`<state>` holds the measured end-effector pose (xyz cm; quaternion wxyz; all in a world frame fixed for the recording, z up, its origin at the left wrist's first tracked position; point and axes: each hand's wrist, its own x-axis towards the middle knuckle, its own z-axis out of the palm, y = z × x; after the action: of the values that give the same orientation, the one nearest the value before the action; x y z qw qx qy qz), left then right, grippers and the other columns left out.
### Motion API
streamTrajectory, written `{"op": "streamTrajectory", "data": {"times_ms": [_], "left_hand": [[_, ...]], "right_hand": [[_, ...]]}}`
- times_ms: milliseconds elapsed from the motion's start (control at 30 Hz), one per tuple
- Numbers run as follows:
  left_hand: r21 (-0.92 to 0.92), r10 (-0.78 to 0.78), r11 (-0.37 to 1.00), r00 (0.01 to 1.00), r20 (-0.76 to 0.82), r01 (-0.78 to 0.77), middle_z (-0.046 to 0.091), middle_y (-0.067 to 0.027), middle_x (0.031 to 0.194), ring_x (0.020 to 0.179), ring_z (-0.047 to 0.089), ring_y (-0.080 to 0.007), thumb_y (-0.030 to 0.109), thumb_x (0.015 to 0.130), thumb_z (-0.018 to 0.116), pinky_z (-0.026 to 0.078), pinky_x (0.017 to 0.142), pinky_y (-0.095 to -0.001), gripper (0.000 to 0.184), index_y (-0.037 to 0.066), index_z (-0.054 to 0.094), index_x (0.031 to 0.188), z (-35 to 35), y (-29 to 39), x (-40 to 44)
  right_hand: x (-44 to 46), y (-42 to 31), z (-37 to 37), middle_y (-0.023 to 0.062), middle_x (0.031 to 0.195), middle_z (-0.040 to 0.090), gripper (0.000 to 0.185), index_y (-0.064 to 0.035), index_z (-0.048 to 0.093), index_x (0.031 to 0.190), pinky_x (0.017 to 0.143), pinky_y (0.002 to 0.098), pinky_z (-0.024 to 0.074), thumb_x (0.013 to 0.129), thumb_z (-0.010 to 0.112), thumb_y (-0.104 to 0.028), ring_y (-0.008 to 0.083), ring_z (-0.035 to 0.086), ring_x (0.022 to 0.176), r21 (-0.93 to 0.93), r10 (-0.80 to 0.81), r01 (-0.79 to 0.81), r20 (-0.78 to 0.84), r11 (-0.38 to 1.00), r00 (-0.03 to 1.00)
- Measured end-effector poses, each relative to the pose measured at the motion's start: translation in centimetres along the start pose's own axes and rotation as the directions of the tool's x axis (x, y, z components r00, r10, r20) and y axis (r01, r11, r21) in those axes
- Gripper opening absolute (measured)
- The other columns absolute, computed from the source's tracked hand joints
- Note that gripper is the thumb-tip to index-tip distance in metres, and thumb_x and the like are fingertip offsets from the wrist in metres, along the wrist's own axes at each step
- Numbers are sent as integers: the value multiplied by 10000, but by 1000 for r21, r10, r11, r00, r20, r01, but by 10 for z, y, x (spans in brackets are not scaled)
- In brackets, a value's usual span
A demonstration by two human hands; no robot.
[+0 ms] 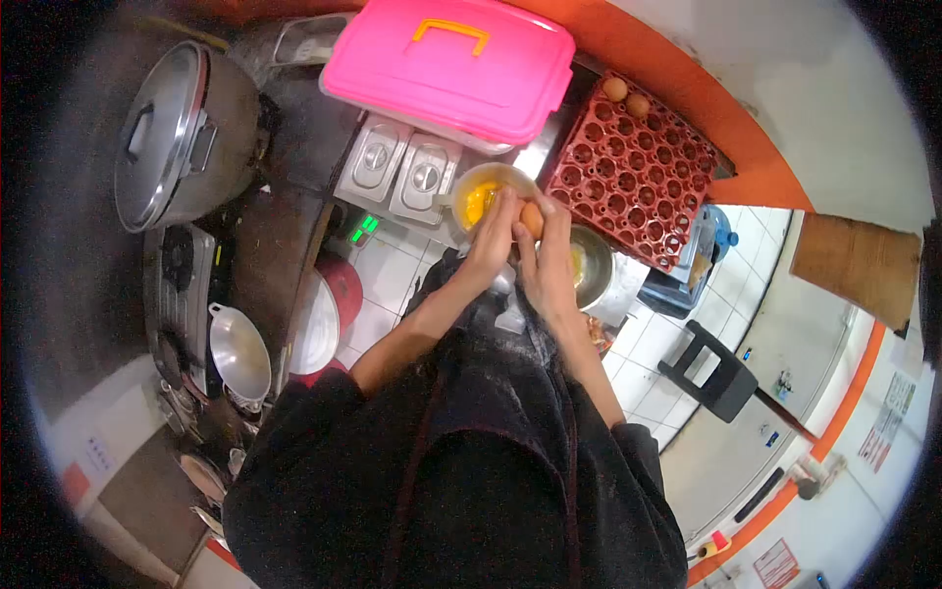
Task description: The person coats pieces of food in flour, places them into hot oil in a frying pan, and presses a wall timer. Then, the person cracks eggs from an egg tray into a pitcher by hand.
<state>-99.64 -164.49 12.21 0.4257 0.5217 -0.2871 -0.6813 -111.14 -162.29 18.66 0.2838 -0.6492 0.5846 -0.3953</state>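
Observation:
A brown egg [532, 218] sits between my hands, with my right hand [548, 257] closed around it. My left hand [489, 243] is beside it, fingers pressed together over the near rim of a pale bowl [520, 179]; what those fingers hold, if anything, is hidden. Bright yellow egg yolk [479, 202] lies in that bowl. Partly under my right hand is a steel bowl [601, 270] with some yellowish liquid inside. To the right, a red egg tray [633, 167] carries two brown eggs [615, 89] in its far corner.
A pink lidded box [451, 74] stands at the back, with two lidded steel containers [424, 177] in front of it. On the left are a large lidded pot [186, 137], a stove [182, 270] and a wok [239, 353]. A black stool [708, 371] stands on the tiled floor at right.

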Motion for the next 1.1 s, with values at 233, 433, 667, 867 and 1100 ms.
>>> {"op": "streamTrajectory", "data": {"times_ms": [233, 433, 667, 867, 1100], "left_hand": [[-53, -77, 994, 973, 217, 90, 570, -71, 1091, 774, 571, -109, 478, 1046, 361, 438, 518, -215, 465, 118, 467, 1320, -38, 29, -3], [396, 88, 878, 905, 417, -268, 503, -182, 1240, 1119, 552, -265, 513, 1016, 389, 516, 830, -366, 562, 45, 410, 1325, -58, 57, 32], [540, -54, 799, 864, 501, -263, 615, -173, 1143, 998, 623, -199, 345, 862, 740, 522, 739, -307, 624, 25, 438, 1305, -78, 66, 42], [463, 3, 855, 894, 449, -235, 666, -96, 1061, 976, 634, -141, 83, 843, 732, 523, 818, -282, 418, 12, 529, 1201, -81, 50, 41], [641, 27, 663, 868, 495, -386, 684, -125, 1050, 945, 659, -141, 89, 828, 665, 528, 806, -282, 525, 49, 525, 1332, -71, 84, 23]], "right_hand": [[19, 9, 3, 71, 1136, 556, 468, -29, 471, 1360, 849, 262, 466, 956, 638, -198, 128, 542, 949, 531, 351, -431, 251, 729, 902], [51, 34, -3, 108, 1177, 617, 427, -17, 540, 1287, 960, 291, 442, 917, 675, -181, 159, 564, 1085, 183, 60, -214, 610, 960, 790], [48, 48, 10, 83, 1114, 638, 430, 5, 548, 1264, 906, 291, 475, 888, 679, -158, 141, 582, 1029, 257, 114, -289, 534, 922, 838], [41, 59, 22, 137, 1110, 684, 439, -18, 593, 1234, 891, 343, 505, 865, 709, -227, 188, 645, 994, 252, 187, -318, 434, 914, 881], [45, 71, 17, 151, 1068, 661, 450, -61, 574, 1259, 877, 367, 507, 837, 692, -162, 291, 649, 980, 80, 7, -44, 420, 996, 907]]}}
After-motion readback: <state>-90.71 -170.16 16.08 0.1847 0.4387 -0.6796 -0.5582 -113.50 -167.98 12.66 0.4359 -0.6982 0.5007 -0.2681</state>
